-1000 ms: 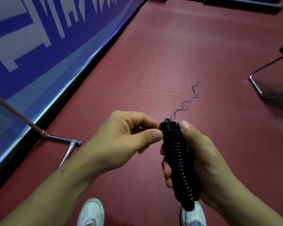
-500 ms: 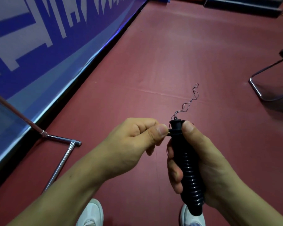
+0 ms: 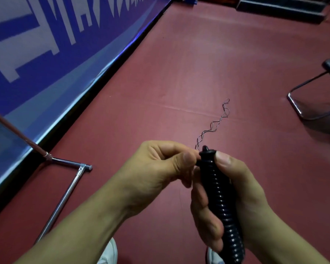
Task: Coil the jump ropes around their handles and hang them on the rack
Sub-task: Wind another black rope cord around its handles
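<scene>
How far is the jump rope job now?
Looks mostly coiled: only a short twisted rope tail stands free above the black handle. In hand: right hand grips the handle, left hand pinches the tail's base. Left: hanging it; the metal frame stands apart, left.

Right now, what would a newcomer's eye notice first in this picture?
At bottom centre, the right hand grips a black ribbed jump-rope handle, while the left hand pinches at its top. A thin twisted wire rope curls up from it over the dark red floor.
</scene>
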`<state>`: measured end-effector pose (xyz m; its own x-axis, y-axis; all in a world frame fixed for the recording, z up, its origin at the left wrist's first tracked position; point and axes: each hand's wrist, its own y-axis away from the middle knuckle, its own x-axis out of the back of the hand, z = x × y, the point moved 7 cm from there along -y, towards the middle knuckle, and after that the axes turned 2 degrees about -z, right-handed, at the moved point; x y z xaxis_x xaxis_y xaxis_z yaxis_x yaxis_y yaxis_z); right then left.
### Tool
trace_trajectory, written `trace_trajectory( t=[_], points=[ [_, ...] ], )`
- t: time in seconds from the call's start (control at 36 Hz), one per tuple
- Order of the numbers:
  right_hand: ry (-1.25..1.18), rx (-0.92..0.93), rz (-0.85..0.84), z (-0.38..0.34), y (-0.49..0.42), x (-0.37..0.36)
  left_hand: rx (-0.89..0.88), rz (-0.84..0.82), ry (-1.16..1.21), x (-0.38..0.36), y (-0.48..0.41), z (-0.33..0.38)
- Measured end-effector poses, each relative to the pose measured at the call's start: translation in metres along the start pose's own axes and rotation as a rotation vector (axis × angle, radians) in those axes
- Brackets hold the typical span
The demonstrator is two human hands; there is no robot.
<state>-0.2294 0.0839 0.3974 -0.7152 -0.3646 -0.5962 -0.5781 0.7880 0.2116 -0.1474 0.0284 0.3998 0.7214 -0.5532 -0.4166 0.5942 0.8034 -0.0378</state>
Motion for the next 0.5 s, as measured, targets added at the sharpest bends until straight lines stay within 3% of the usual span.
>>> trace_trajectory(
  t=[0.17,0.5],
  points=[
    [-0.242,-0.083,-0.323,0.010,0.001,-0.017,0.061,-0.155,-0.010,-0.017,0.001,0.004],
    [-0.344,-0.064,-0.309,0.017,-0.006,-0.019,0.030,-0.081,0.039,-0.013,0.002,-0.002]
  ],
)
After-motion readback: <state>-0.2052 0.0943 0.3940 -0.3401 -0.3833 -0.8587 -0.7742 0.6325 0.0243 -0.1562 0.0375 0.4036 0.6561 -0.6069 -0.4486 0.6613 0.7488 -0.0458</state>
